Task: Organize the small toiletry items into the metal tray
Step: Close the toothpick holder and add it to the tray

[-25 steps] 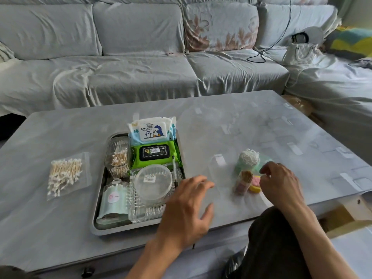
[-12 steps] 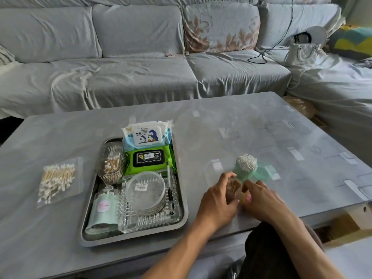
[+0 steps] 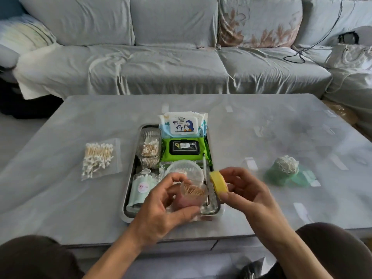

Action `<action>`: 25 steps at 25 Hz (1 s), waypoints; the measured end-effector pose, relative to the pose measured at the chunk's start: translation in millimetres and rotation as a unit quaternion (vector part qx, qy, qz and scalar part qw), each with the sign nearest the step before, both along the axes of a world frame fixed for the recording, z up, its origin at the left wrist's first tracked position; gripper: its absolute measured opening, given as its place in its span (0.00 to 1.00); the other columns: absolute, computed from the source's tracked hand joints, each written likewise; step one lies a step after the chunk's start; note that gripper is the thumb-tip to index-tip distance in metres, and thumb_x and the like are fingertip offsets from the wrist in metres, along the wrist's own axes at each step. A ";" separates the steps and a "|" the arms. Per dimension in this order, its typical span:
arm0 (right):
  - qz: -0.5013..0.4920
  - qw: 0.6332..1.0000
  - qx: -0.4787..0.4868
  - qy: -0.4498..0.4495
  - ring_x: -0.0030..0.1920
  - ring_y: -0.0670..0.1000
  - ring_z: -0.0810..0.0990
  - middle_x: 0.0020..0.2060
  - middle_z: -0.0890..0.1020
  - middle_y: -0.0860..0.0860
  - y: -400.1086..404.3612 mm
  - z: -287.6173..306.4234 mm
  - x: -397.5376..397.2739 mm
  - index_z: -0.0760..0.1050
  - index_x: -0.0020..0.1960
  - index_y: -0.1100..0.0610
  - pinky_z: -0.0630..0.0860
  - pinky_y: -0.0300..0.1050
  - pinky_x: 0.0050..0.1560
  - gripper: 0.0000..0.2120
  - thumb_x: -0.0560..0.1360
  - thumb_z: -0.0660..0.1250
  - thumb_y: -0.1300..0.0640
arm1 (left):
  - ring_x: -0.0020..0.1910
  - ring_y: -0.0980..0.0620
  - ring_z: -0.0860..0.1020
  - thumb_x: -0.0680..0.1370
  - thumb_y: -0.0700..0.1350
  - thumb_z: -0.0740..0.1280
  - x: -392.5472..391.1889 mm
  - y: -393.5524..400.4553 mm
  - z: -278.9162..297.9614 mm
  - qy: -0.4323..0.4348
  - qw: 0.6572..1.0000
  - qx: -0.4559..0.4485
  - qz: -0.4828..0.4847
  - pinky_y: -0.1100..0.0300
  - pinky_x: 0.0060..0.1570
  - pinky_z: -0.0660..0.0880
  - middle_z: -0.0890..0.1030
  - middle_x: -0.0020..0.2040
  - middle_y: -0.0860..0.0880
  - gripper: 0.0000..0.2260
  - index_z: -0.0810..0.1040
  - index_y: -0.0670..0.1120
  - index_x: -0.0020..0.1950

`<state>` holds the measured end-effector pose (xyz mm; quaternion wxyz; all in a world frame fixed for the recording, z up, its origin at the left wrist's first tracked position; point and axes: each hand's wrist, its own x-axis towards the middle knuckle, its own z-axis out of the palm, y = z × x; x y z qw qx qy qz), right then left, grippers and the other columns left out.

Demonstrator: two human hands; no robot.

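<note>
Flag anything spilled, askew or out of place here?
No spill. The toothpick jar is open in the left hand, its yellow lid off in the right hand. Wipes pack overhangs the metal tray at its far end.

Above the near end of a metal tray [image 3: 128, 200] on a grey table [image 3: 261, 125], the left hand [image 3: 167, 208] grips a clear pink toothpick jar [image 3: 191, 195] while the right hand [image 3: 243, 190] pinches its yellow lid [image 3: 218, 184] just beside the jar's mouth
</note>
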<state>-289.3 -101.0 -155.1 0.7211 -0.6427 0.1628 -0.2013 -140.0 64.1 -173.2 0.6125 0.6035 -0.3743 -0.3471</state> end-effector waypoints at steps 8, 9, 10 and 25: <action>0.043 0.994 -0.099 -0.008 0.38 0.46 0.82 0.40 0.86 0.54 40.0 18.0 40.3 0.82 0.52 0.49 0.76 0.34 0.37 0.14 0.68 0.75 0.61 | 0.42 0.51 0.79 0.71 0.37 0.75 15.6 23.7 -4.9 0.080 0.993 -0.073 0.047 0.53 0.42 0.79 0.82 0.46 0.46 0.16 0.79 0.45 0.58; 0.038 0.993 -0.107 -0.010 0.38 0.46 0.82 0.41 0.86 0.54 41.0 18.6 41.4 0.82 0.52 0.49 0.76 0.35 0.38 0.13 0.68 0.75 0.59 | 0.42 0.52 0.79 0.71 0.38 0.75 17.3 24.5 -2.4 0.080 0.993 -0.074 0.047 0.54 0.41 0.79 0.82 0.46 0.47 0.16 0.80 0.46 0.58; 0.037 0.992 -0.116 -0.012 0.40 0.47 0.83 0.42 0.86 0.54 42.5 18.6 43.5 0.82 0.52 0.49 0.77 0.35 0.39 0.13 0.68 0.76 0.56 | 0.42 0.52 0.79 0.70 0.40 0.75 19.1 26.2 -1.3 0.078 0.993 -0.075 0.049 0.56 0.41 0.78 0.82 0.46 0.48 0.16 0.80 0.47 0.57; -0.036 0.992 -0.120 -0.019 0.50 0.49 0.86 0.53 0.86 0.50 67.1 -8.1 45.5 0.82 0.49 0.49 0.82 0.41 0.47 0.09 0.71 0.75 0.48 | 0.37 0.53 0.78 0.71 0.41 0.75 5.7 29.8 -11.3 0.123 0.984 -0.102 0.077 0.59 0.35 0.75 0.82 0.43 0.47 0.16 0.81 0.46 0.58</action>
